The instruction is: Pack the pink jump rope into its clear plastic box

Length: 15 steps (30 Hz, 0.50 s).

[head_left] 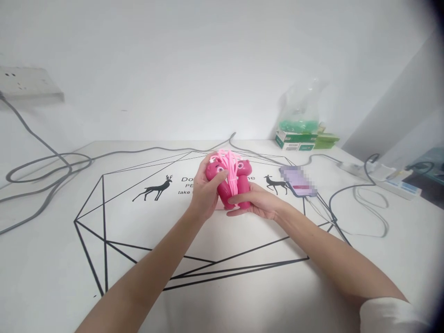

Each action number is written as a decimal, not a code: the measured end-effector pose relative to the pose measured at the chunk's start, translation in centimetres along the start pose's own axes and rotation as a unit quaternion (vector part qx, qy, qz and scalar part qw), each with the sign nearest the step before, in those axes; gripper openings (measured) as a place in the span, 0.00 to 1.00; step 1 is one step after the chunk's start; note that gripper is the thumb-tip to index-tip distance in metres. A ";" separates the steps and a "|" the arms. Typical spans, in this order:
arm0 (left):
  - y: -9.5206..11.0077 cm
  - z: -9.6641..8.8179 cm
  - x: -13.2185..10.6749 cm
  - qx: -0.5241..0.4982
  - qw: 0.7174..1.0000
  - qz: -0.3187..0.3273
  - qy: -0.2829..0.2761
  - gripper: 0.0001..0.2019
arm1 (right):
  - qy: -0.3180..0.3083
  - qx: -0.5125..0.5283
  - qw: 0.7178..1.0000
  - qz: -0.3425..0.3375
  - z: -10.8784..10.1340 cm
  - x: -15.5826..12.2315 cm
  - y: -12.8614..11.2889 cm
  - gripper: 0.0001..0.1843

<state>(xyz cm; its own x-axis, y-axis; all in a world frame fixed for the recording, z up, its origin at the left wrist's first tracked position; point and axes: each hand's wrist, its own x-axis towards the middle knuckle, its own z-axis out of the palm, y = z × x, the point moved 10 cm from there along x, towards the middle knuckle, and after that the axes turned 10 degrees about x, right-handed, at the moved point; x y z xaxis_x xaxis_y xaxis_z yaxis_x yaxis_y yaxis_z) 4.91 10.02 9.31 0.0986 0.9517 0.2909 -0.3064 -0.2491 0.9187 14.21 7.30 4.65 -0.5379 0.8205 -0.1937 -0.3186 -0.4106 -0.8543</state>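
Held up over the middle of the table is a pink jump rope [233,178]. Its two dark pink handles have bear-like heads with eyes, and the light pink cord is bundled in loops between them. My left hand [204,192] is closed round the left handle, its thumb lying across toward the cord. From below and the right, my right hand [260,202] grips the lower part of the right handle, with the thumb over the front. Some of the fingers of both hands are hidden behind the handles.
A phone [298,181] with a cable lies to the right. Boxes [296,140] with a clear plastic bag [300,108] on top stand against the wall. A power strip [381,178] is at far right. Grey cables [52,159] coil on the left, under a wall socket [29,83].
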 end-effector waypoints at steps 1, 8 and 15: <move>0.0 0.2 -0.1 -0.002 1.000 0.000 -0.002 0.26 | 0.002 0.003 1.000 -0.004 -0.1 0.1 0.0 0.18; -1.0 -0.4 0.1 -0.011 0.999 -0.045 0.002 0.27 | 0.005 0.018 1.000 0.009 -0.8 0.4 0.1 0.15; 0.1 -2.1 1.2 0.029 0.990 -0.124 -0.059 0.27 | -0.032 -0.061 0.997 0.041 -0.1 -0.3 0.2 0.18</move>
<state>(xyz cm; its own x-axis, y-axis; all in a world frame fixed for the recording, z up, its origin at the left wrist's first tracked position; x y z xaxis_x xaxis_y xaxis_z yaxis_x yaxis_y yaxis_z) 3.06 11.54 9.22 0.2753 0.9580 0.0798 -0.2032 -0.0231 0.9789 14.39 7.05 4.43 -0.6086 0.7571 -0.2375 -0.1769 -0.4212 -0.8896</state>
